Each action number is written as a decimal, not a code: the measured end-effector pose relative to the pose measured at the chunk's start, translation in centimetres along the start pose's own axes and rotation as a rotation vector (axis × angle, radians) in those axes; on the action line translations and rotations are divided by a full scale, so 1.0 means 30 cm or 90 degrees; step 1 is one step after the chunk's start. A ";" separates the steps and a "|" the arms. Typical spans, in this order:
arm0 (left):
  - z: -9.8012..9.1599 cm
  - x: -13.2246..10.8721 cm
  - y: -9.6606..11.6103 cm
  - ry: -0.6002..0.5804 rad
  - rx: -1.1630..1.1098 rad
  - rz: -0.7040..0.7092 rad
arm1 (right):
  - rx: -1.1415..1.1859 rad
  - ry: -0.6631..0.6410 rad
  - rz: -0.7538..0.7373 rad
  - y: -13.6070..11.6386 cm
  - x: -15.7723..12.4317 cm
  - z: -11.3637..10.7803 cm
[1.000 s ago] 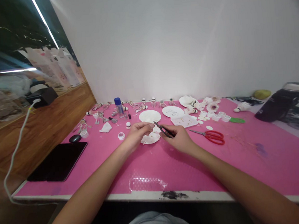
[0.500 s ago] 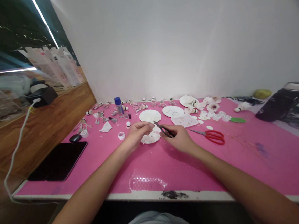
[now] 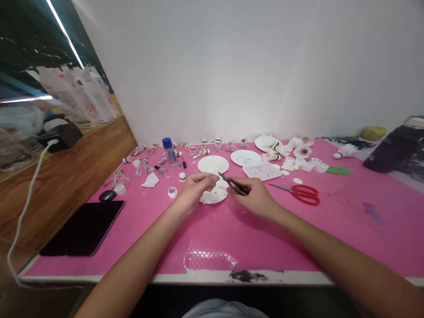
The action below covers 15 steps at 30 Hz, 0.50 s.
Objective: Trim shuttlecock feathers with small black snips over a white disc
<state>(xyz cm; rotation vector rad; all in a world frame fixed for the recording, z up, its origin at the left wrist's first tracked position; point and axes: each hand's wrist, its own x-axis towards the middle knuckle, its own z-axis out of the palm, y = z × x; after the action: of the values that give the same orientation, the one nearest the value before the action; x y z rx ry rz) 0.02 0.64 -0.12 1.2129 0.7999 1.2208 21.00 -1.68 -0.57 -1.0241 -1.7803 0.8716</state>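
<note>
My right hand point(image 3: 253, 193) is wrapped round a pair of dark, narrow-tipped pliers point(image 3: 232, 183), whose tip points up and left toward my left hand point(image 3: 198, 188). The left thumb and fingers are pinched together close to that tip, and what they hold is too small to make out. Beneath both hands lies a white paper plate point(image 3: 213, 197) with small bits on it, partly covered by the fingers. Just behind it is another white plate point(image 3: 213, 164). A small white shuttlecock piece point(image 3: 182, 178) stands beyond my left hand.
Red-handled scissors point(image 3: 305, 194) lie to the right. Further back are a plate of small pieces point(image 3: 246, 158), a white tray point(image 3: 262, 171), several shuttlecocks and a blue-capped bottle point(image 3: 169, 152). A black tablet point(image 3: 83, 229) lies left; a dark flask point(image 3: 398, 145) leans at right.
</note>
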 end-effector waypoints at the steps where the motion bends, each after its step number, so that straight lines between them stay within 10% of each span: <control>1: 0.000 0.000 0.000 0.000 0.000 0.000 | 0.001 0.000 -0.001 0.002 0.000 0.000; 15: -0.004 0.002 -0.007 -0.002 0.006 -0.002 | 0.004 0.001 -0.006 0.010 0.001 0.002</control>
<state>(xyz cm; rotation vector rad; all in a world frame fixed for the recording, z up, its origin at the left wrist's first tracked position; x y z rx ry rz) -0.02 0.75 -0.33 1.2202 0.8058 1.2137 21.02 -1.53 -0.83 -1.0111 -1.7786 0.8710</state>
